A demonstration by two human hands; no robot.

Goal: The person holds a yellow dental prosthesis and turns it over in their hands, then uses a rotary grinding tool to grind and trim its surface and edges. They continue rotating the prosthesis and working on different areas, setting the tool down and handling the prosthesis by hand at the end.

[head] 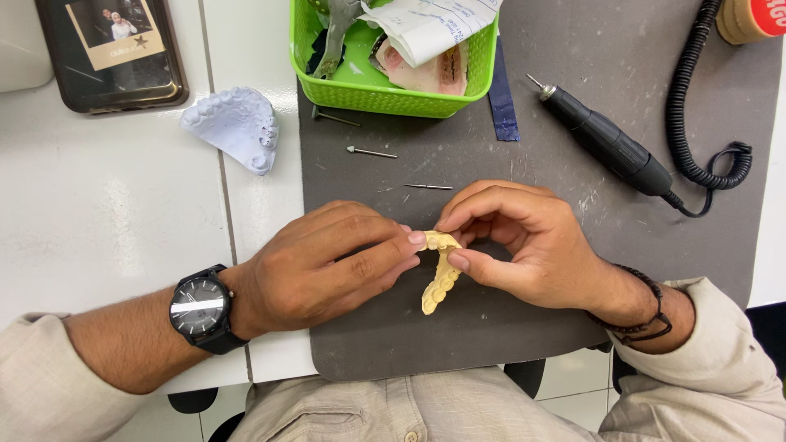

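Yellow dental cast (440,283), a curved arch of teeth, sits pinched between both my hands over the dark grey mat (524,164) on the white tabletop (115,213). My left hand (327,266) closes on its upper end from the left, thumb tip pressed to the top of the arch. My right hand (524,241) closes on the same end from the right, thumb and curled fingers touching it. Both hands are nearly shut around that top part, equally near to it. The cast's long axis runs from the pinched end down and slightly left toward my body, and its lower end hangs free, held by neither hand.

Farther from me lie a black rotary handpiece (610,143) with its coiled cord, up and right of my right hand, and a few loose burs (370,152) near a green basket (385,90). A pale blue cast (237,127) rests well apart on the left.
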